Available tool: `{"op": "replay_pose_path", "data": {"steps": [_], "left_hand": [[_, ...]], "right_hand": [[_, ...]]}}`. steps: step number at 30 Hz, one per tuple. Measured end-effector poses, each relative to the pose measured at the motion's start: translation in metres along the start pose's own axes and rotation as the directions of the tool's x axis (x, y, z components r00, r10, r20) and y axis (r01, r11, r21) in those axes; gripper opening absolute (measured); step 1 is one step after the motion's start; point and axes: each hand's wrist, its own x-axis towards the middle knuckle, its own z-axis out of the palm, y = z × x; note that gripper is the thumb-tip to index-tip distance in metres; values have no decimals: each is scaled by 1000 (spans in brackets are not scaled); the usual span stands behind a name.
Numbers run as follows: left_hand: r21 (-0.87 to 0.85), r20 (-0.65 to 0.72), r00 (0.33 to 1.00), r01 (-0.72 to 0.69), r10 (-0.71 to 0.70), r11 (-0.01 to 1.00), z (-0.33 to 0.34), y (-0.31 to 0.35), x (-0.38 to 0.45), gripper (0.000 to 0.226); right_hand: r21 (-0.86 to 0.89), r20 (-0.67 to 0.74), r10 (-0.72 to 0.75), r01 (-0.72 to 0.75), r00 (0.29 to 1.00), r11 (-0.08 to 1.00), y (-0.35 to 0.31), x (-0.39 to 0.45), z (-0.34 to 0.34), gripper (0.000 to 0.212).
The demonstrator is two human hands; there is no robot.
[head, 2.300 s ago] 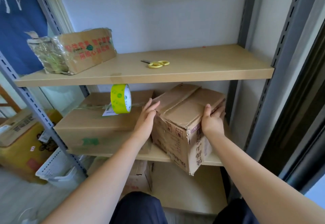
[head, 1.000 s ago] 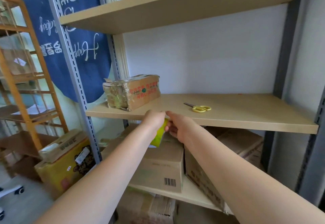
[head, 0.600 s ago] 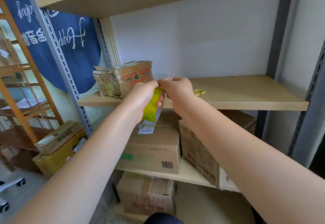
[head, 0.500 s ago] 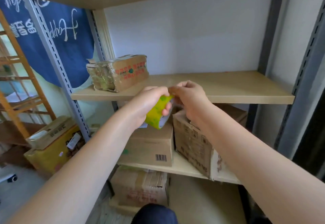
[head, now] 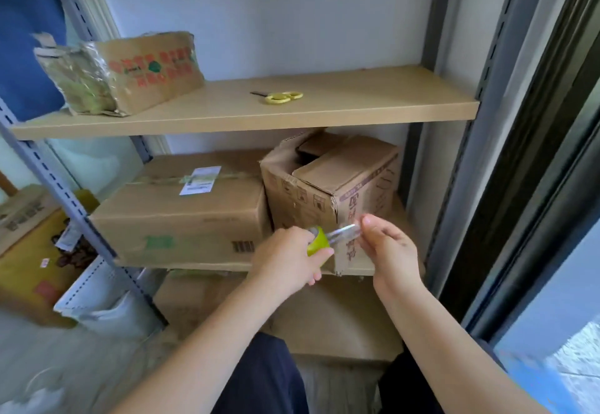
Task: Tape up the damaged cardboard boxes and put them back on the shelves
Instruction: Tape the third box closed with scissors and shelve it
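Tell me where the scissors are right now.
In the head view, the scissors lie on the upper shelf, mid-shelf, right of the taped box and above the torn box.

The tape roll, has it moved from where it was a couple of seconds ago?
Yes. The tape roll has left the top of the long box and now sits lower and further right, held in the left hand in front of the damaged box.
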Motion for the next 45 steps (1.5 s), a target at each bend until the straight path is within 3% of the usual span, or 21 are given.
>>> {"op": "replay_pose_path", "data": {"steps": [2, 4, 7, 9, 12, 14, 19, 23, 28, 32, 38, 40, 42, 43, 45], "left_hand": [[173, -138, 989, 67, -43, 983, 12, -9, 2, 43], [336, -206, 978, 63, 8, 940, 20, -19, 6, 41], [490, -194, 952, -116, 238, 864, 26, -32, 16, 30], [495, -168, 950, -149, 263, 856, 28, -37, 19, 24], [569, -281, 944, 18, 175, 822, 29, -42, 24, 28], [567, -381, 913, 106, 146, 817, 30, -43, 30, 36], [544, -429, 889, 111, 162, 831, 37, -38, 51, 43], [493, -489, 863, 152, 129, 857, 42, -33, 67, 47], [452, -534, 839, 181, 102, 873, 48, -31, 78, 48], [415, -544, 837, 206, 61, 886, 51, -27, 83, 46], [367, -576, 817, 241, 17, 898, 51, -30, 98, 49], [351, -589, 808, 245, 10, 904, 49, -30, 102, 49], [340, -604, 797, 243, 13, 908, 47, -30, 105, 49], [339, -605, 796, 238, 17, 910, 47, -31, 106, 48], [336, -598, 801, 229, 19, 913, 47, -32, 109, 49]], "right_hand": [[40, -22, -4, 5, 1000, 999, 13, 7, -5, 12], [56, -14, 4, -4, 1000, 998, 25, 14, -5, 11], [162, 11, 37, -38, 999, 986, 35, 31, 1, 14], [169, 13, 49, -51, 999, 984, 38, 42, 4, 17], [115, 27, 38, -40, 999, 992, 46, 53, 1, 12], [152, 24, 16, -19, 1000, 988, 47, 58, 0, 11], [128, -31, -134, 137, 990, 982, 42, 68, 0, 12], [-22, -72, -329, 328, 942, 944, 40, 78, 9, 10], [-319, -70, -557, 510, 828, 799, 47, 94, 18, 14], [-460, -56, -600, 512, 798, 725, 52, 106, 20, 27], [-642, -109, -721, 506, 684, 577, 56, 104, 35, 35], [-636, -153, -690, 464, 708, 617, 52, 108, 36, 55], [-593, -190, -591, 388, 784, 706, 46, 117, 32, 89], [-584, -186, -548, 357, 815, 729, 42, 120, 30, 95], [-612, -164, -579, 378, 798, 695, 38, 121, 26, 78]]}}
